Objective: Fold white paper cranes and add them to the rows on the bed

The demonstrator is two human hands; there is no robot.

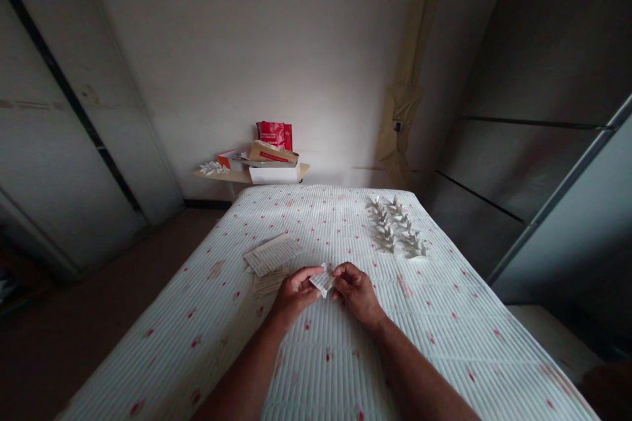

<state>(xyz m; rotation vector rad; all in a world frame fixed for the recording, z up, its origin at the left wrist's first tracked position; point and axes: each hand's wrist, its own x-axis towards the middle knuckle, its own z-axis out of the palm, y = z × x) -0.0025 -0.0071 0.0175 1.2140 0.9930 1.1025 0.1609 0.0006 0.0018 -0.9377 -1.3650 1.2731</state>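
A small folded piece of printed paper [322, 281] is held between both hands above the bed. My left hand [297, 291] pinches its left side, fingers closed on it. On the other side, my right hand [356, 289] has its fingers curled in and pressed against the paper's right edge. Flat printed sheets [274, 254] lie loosely stacked beyond my left hand. Several folded paper figures with pointed tips [385, 227] stand in two rows to the right, farther up the bed.
The bed [326, 355] has a ribbed white cover with red spots. Past its far edge, a small table [239, 176] bears a white box [274, 175], a red bag [272, 133] and a pile of white pieces [214, 168]. Cabinets with panel doors flank both sides.
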